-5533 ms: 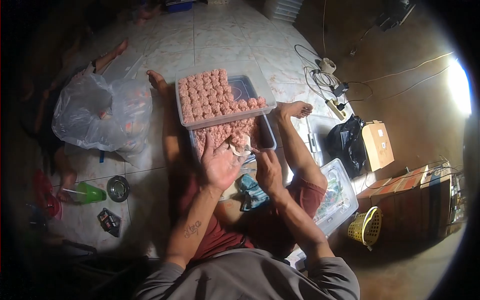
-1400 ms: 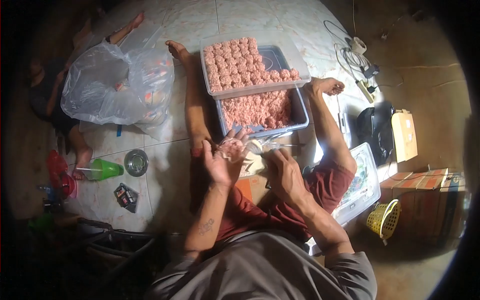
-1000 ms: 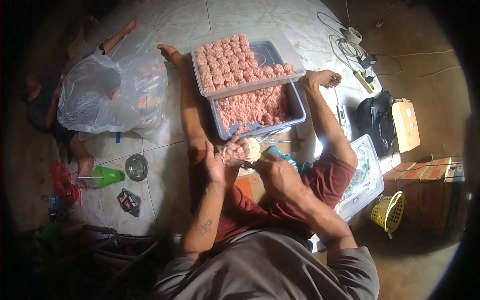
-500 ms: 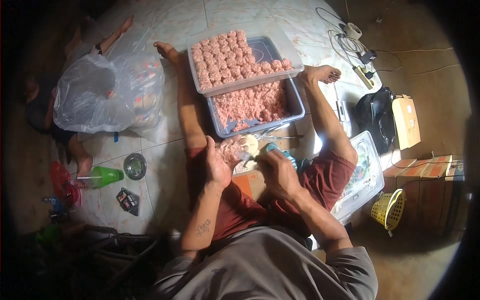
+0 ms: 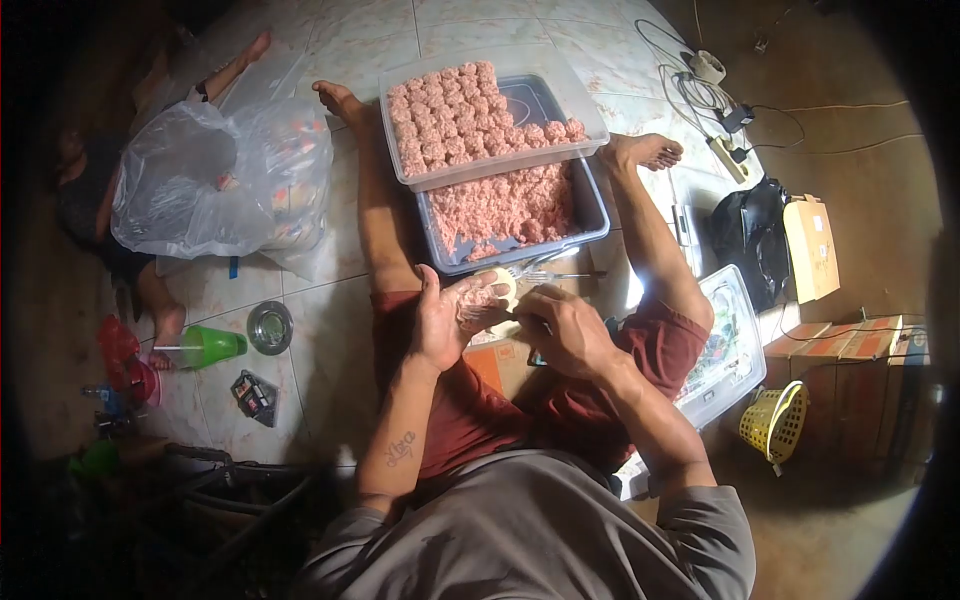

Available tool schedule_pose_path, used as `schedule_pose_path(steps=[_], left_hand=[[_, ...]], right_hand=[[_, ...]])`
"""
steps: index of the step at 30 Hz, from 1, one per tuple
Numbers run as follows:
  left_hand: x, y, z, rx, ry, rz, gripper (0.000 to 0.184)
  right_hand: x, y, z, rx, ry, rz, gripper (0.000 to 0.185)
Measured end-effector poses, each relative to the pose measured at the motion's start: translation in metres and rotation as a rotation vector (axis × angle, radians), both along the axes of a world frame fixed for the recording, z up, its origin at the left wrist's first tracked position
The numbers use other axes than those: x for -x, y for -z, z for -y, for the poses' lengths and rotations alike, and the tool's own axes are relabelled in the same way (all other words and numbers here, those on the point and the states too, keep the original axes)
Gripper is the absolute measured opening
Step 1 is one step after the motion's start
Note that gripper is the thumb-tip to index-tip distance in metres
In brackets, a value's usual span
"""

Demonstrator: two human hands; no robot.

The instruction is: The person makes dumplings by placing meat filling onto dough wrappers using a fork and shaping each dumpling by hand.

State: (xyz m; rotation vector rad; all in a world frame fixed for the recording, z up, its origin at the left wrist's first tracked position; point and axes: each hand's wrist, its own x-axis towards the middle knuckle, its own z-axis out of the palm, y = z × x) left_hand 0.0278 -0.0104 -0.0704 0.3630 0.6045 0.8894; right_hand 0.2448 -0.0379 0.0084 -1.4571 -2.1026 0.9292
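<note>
My left hand is palm up with the thumb out, cradling a flattened lump of pink minced meat on the palm and fingers. Close beside it, my right hand is closed on a small metal utensil whose tip meets the meat; most of it is hidden by the fingers. Just beyond the hands is a pale round piece of unclear kind. Loose minced meat fills much of a blue-grey tub. Across that tub rests a clear plastic tray with rows of meatballs.
Forks lie below the tub. To the left are a large plastic bag, a green cup, a metal dish and another person's foot. At right stand a clear lidded box, a yellow basket and cables.
My right hand has shifted slightly right and turned, hiding more of the utensil. The meat lies flatter across my left hand, whose fingers reach farther right. The blue-green cloth behind my right hand is now mostly covered.
</note>
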Motion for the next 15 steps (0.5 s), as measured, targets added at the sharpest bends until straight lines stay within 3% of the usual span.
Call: schedule_pose_path(steps=[4, 7, 10, 12, 14, 15], left_hand=[[0.005, 0.001, 0.000, 0.045, 0.050, 0.134, 0.114], [0.005, 0.008, -0.002, 0.125, 0.217, 0.224, 0.113], [0.008, 0.012, 0.000, 0.121, 0.215, 0.340, 0.111], [0.007, 0.015, 0.002, 0.099, 0.145, 0.326, 0.108], [0.002, 0.018, -0.002, 0.048, 0.017, 0.306, 0.103], [0.002, 0.014, -0.001, 0.117, -0.068, 0.351, 0.102]], right_hand=[[-0.012, 0.003, -0.008, -0.083, -0.013, -0.066, 0.022], [-0.018, 0.011, -0.024, -0.431, -0.183, 0.213, 0.023], [-0.018, 0.009, -0.034, -0.346, -0.261, 0.016, 0.029], [-0.015, 0.022, -0.034, -0.449, -0.277, 0.118, 0.032], [-0.006, 0.017, -0.024, -0.305, -0.116, 0.179, 0.032], [-0.002, 0.017, -0.017, -0.262, 0.002, 0.068, 0.029]])
